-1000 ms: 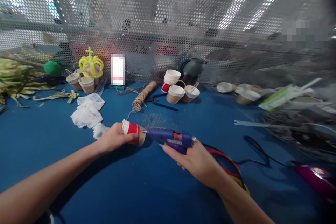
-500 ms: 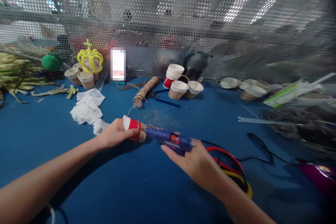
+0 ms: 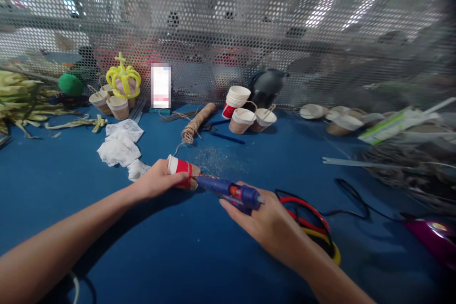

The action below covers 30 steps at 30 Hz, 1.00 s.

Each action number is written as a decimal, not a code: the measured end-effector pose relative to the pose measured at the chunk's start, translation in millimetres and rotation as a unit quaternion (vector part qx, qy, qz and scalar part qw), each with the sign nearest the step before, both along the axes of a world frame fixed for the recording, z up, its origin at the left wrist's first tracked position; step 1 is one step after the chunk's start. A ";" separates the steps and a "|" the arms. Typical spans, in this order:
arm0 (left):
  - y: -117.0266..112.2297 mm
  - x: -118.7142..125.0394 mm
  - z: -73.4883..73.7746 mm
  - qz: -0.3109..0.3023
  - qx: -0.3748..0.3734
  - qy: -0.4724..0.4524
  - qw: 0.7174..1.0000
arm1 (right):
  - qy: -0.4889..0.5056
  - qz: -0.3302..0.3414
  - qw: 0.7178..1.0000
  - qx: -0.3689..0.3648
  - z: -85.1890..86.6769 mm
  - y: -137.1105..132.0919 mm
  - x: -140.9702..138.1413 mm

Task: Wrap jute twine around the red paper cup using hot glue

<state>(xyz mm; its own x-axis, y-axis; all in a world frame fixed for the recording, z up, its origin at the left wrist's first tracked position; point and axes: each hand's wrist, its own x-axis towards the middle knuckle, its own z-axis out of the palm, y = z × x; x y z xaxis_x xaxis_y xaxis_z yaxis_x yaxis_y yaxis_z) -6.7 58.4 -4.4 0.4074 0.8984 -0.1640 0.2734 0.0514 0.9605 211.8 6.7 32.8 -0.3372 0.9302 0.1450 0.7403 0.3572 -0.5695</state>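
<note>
My left hand (image 3: 156,181) is closed around a red and white paper cup (image 3: 182,167), tipped on its side with its rim to the left. Brown twine (image 3: 194,172) covers the end of the cup away from my left hand. In my right hand (image 3: 265,218) is a blue hot glue gun (image 3: 230,191), its nozzle pointing left at the twine-covered end. Whether the nozzle touches the cup, I cannot tell. A strand of twine runs from near the cup to a twine bundle (image 3: 197,122) behind it.
White crumpled tissues (image 3: 119,149) lie left of the cup. Behind are pliers (image 3: 223,134), stacked paper cups (image 3: 237,97), twine-wrapped cups (image 3: 242,121), a dark kettle (image 3: 268,86) and a yellow crown (image 3: 123,78). Coiled cables (image 3: 313,221) lie by my right wrist, before a metal mesh (image 3: 213,38).
The glue gun and my right hand have shifted very slightly. My left hand keeps its hold on the cup. The whole view has moved a little.
</note>
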 end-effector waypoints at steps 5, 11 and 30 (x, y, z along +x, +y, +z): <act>0.1 0.7 -0.2 0.013 -0.016 -0.010 1.000 | -0.014 0.007 1.000 -0.007 -0.5 -2.3 -0.2; -0.5 0.1 0.0 0.024 -0.020 -0.001 1.000 | -0.006 0.004 0.999 0.034 -4.1 0.5 -0.7; -2.2 0.8 1.9 0.007 -0.009 -0.001 1.000 | 0.009 -0.006 0.999 0.042 -4.9 1.8 -0.6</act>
<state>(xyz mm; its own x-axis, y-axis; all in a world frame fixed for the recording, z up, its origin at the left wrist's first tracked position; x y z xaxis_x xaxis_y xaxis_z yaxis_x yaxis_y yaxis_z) -5.9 56.3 -2.6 0.3957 0.9008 -0.1791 0.2699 0.0724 0.9602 211.2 8.4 27.9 -0.3234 0.9183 0.2284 0.7347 0.3958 -0.5510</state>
